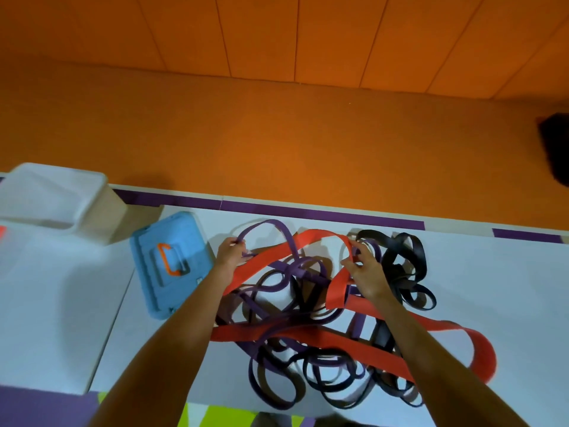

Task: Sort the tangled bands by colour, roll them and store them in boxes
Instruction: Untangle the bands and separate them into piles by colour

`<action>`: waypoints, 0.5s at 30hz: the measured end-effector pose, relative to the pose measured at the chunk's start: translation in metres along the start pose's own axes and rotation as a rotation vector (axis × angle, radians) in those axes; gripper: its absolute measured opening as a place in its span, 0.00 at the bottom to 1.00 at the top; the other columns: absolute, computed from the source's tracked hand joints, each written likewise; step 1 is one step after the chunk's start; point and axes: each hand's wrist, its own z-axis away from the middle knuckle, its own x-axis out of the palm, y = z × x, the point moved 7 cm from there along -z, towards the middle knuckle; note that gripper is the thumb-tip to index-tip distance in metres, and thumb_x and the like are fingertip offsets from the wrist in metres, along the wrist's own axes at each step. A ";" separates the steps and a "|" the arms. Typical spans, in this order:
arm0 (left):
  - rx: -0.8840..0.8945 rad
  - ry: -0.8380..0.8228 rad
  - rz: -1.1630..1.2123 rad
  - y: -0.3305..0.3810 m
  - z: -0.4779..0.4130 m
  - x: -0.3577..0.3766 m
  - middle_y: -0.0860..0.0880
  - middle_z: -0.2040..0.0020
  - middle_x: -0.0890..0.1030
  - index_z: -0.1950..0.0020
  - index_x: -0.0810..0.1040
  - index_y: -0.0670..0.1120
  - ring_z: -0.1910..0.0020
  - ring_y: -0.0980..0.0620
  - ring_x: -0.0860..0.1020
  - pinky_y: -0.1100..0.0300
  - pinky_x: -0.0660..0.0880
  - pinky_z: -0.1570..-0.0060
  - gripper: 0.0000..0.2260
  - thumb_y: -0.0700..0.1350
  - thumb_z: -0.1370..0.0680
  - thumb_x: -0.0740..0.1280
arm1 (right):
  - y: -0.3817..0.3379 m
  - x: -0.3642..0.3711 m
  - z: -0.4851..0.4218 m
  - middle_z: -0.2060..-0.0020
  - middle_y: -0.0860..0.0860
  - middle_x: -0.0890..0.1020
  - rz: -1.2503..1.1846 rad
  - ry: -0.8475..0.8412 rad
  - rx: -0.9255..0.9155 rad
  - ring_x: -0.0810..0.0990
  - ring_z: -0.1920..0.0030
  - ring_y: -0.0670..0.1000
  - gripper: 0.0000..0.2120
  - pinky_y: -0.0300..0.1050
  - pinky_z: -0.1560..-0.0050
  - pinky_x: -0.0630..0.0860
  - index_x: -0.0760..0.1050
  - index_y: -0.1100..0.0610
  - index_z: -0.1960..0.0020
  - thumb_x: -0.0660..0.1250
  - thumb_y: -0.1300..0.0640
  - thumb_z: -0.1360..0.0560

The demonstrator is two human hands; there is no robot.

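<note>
A tangle of bands lies on the white table [492, 272]: wide red bands [326, 339], narrow purple bands [271, 285] and black bands [397, 257]. My left hand [230, 252] grips a purple loop lifted at the heap's far left. My right hand [365, 271] pinches the raised arch of a red band near the heap's middle. A blue box lid [172, 266] with an orange handle lies left of the heap. A clear plastic box [46, 195] stands at the far left.
An orange padded floor and wall fill the background beyond the table's purple-striped far edge [308, 212]. A dark object [555, 149] sits at the right edge. A white surface [55, 303] adjoins the table on the left.
</note>
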 end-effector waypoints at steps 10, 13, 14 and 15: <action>0.176 0.028 -0.559 -0.009 0.016 -0.027 0.37 0.24 0.70 0.20 0.63 0.40 0.31 0.35 0.76 0.42 0.76 0.32 0.27 0.34 0.18 0.66 | 0.002 -0.001 0.028 0.48 0.48 0.86 0.027 -0.009 0.017 0.86 0.51 0.61 0.25 0.58 0.49 0.85 0.66 0.43 0.21 0.67 0.53 0.15; 0.294 0.022 -0.707 -0.004 0.025 -0.015 0.38 0.25 0.69 0.20 0.64 0.42 0.32 0.36 0.76 0.43 0.76 0.33 0.26 0.40 0.17 0.67 | -0.002 -0.005 0.031 0.40 0.51 0.84 0.042 -0.011 -0.015 0.86 0.49 0.51 0.25 0.53 0.47 0.85 0.65 0.43 0.20 0.66 0.49 0.15; 0.351 0.003 -0.753 -0.001 0.028 -0.007 0.39 0.25 0.70 0.21 0.66 0.43 0.32 0.37 0.76 0.42 0.76 0.33 0.24 0.42 0.16 0.67 | -0.004 -0.006 0.031 0.39 0.52 0.83 0.046 -0.010 -0.031 0.86 0.47 0.51 0.25 0.52 0.46 0.85 0.65 0.43 0.20 0.65 0.48 0.15; 0.397 -0.024 -0.802 0.001 0.031 0.003 0.40 0.25 0.70 0.22 0.68 0.44 0.31 0.38 0.75 0.42 0.75 0.32 0.23 0.43 0.16 0.66 | -0.006 -0.008 0.031 0.37 0.52 0.83 0.046 -0.008 -0.049 0.85 0.45 0.52 0.25 0.53 0.45 0.85 0.65 0.43 0.19 0.65 0.48 0.15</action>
